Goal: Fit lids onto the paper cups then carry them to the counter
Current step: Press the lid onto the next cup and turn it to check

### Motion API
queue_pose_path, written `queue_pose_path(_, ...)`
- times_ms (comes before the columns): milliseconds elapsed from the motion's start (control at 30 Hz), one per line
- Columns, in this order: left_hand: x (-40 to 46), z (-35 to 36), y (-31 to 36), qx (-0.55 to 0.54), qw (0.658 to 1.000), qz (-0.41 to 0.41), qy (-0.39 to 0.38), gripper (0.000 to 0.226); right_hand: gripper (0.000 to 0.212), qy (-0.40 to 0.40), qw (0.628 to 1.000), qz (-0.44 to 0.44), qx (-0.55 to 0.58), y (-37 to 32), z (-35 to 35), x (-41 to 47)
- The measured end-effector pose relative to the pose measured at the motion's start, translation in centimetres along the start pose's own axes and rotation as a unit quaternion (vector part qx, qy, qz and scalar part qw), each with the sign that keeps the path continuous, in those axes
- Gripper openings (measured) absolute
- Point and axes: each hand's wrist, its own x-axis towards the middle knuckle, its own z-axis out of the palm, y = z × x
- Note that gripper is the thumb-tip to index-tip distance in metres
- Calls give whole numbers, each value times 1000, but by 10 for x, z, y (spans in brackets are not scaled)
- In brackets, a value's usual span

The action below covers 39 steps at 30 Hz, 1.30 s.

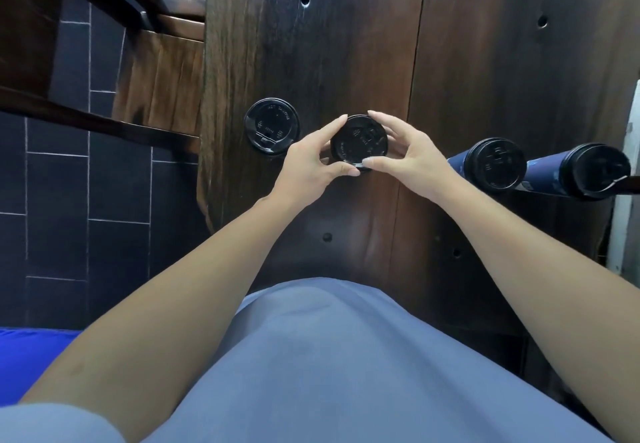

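A black plastic lid (pixel 358 143) sits in the middle of the dark wooden table (pixel 346 44), pinched at its rim from both sides. My left hand (pixel 311 162) grips its left edge with thumb and forefinger, and my right hand (pixel 407 155) grips its right edge. The cup under this lid is hidden by the lid and my fingers. To the left stands another black lid (pixel 272 125); I cannot tell whether a cup is beneath it. At the right stand two dark blue paper cups with black lids, one nearer (pixel 495 163) and one at the far right (pixel 594 170).
A dark tiled floor (pixel 69 183) lies left of the table. A wooden chair or bench frame (pixel 104 124) stands at the upper left. A white upright surface (pixel 627 200) borders the right edge. Something bright blue (pixel 31 356) shows at lower left.
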Motion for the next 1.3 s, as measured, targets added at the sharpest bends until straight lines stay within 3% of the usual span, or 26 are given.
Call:
queue_pose_path(200, 0, 3, 16, 12, 999, -32, 18, 85, 90, -58, 998, 16, -9, -7, -17, 7)
queue_pose_path(367, 6, -11, 46, 80, 994, -65, -20, 82, 81, -50, 998, 18, -31, -17, -25, 3)
queue_pose_path(500, 7, -27, 71, 91, 989, -97, -66, 78, 60, -66, 997, 38, 30, -27, -33, -7)
queue_pose_path(633, 0, -37, 87, 34, 986, -104, -125, 71, 41, -110, 991, 32, 70, -40, -42, -18)
queue_pose_path(800, -14, -49, 106, 70, 961, -54, -262, 87, 54, -168, 982, 23, 83, -57, -46, -26)
queue_pose_path(867, -19, -50, 112, 87, 953, -49, -286, 83, 53, -184, 980, 24, 73, -63, -44, -30)
queue_pose_path(967, -27, -52, 113, 80, 955, -51, -281, 69, 60, -141, 988, 33, 49, -65, -42, -36)
queue_pose_path(1133, -49, -58, 99, -94, 978, -43, -181, 48, 69, -42, 997, 9, 57, -55, -45, -71)
queue_pose_path(1300, -73, -56, 83, -287, 947, -35, -140, 48, 69, -1, 990, -24, 136, -40, -43, -115)
